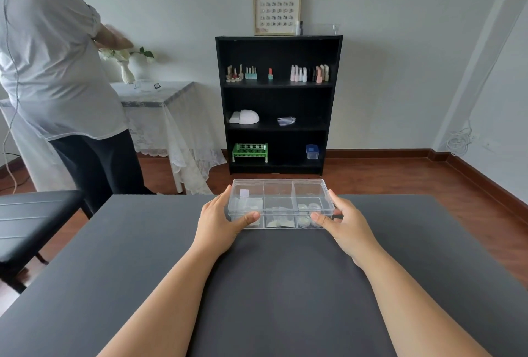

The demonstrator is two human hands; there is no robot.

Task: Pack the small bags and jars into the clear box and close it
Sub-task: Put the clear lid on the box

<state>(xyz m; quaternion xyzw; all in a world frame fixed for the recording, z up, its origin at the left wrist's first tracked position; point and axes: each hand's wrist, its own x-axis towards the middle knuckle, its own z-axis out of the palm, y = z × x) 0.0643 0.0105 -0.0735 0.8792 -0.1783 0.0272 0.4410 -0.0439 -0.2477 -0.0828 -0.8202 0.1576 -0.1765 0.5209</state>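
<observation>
A clear plastic box (278, 189) with three compartments stands near the far edge of the dark table (143, 256). Its lid lies down on top. Small bags (280, 221) show through the middle compartment, and small round jars (307, 214) through the right one. More small bags lie in the left compartment. My left hand (218, 224) grips the box's left end, thumb on the front wall. My right hand (347, 224) grips the right end the same way.
A black chair (34, 219) stands at the table's left. Another person (57, 71) stands at a lace-covered side table (165, 116) at the back left. A black shelf unit (278, 105) with nail polish bottles stands against the far wall.
</observation>
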